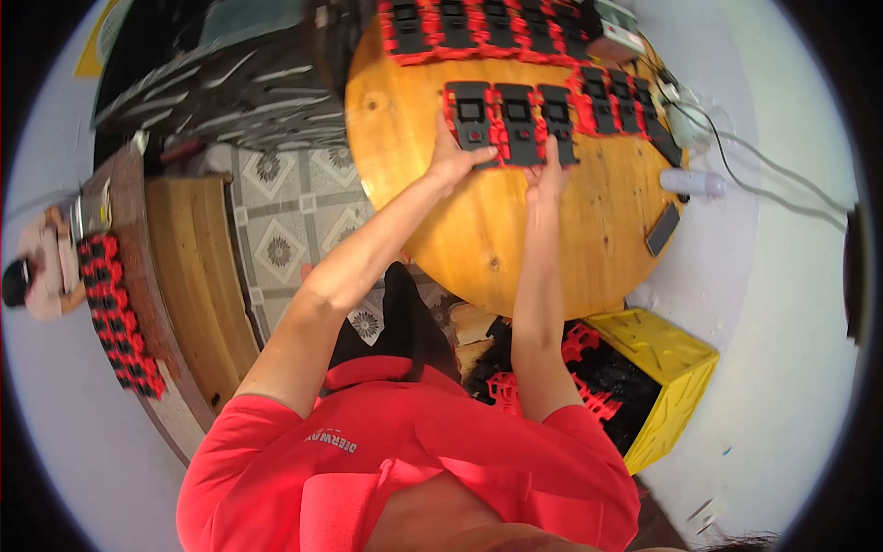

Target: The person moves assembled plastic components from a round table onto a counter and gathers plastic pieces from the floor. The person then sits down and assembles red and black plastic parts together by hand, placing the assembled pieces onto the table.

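A row of three black devices in red frames (515, 121) lies on the round wooden table (487, 239). My left hand (451, 158) rests at the near edge of the leftmost device, fingers spread on it. My right hand (550, 170) touches the near edge of the rightmost device with extended fingers. Neither hand lifts anything. More rows of the same red-and-black devices (487, 28) lie farther back, and another group of them (618, 99) sits to the right.
A yellow crate (676, 368) holding red and black parts stands under the table's right side. A dark phone (662, 228), a white cylinder (692, 182) and cables lie at the table's right edge. Another person (41, 267) sits far left beside a wooden bench with more devices (115, 313).
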`<state>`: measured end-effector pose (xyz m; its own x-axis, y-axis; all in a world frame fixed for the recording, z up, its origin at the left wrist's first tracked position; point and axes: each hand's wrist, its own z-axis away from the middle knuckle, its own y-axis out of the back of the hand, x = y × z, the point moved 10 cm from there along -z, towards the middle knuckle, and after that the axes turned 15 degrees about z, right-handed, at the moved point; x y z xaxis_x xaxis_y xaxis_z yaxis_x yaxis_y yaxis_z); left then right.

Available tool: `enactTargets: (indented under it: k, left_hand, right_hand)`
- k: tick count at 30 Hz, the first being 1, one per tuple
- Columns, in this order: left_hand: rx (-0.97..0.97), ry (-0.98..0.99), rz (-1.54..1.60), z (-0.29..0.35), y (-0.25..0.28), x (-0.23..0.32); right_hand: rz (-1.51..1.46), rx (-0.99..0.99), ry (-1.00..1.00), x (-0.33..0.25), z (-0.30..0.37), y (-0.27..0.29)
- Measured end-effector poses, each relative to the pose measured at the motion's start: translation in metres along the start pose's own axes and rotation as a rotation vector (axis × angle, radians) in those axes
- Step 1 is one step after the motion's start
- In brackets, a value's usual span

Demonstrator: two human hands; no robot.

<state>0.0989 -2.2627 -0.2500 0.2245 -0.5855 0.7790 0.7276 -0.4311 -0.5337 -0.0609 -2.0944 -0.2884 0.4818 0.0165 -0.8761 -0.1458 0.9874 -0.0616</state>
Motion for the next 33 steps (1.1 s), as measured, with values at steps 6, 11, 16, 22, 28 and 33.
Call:
enactTargets:
  k: [6,11,16,22,28,33]
  left_hand:
    - [0.128,-0.175,0.048,0.112,0.102,0.049]
    - [0.441,-0.317,0.051,0.251,0.277,0.127]
    - [0.948,-0.353,0.067,0.369,0.473,0.196]
    - [1.112,-0.508,0.231,0.406,0.68,0.26]
    - [1.11,-0.379,0.439,0.401,0.793,0.282]
    - [1.102,-0.383,0.502,0.388,0.831,0.289]
  right_hand:
    - [0.069,-0.297,0.15,0.014,0.137,-0.056]
    - [0.359,-0.691,0.01,0.127,0.282,-0.189]
    - [0.6,-0.814,-0.175,0.269,0.44,-0.354]
    - [0.703,-1.156,-0.172,0.413,0.578,-0.549]
    - [0.666,-1.243,-0.165,0.479,0.644,-0.655]
    - [0.595,-1.245,-0.113,0.495,0.656,-0.693]
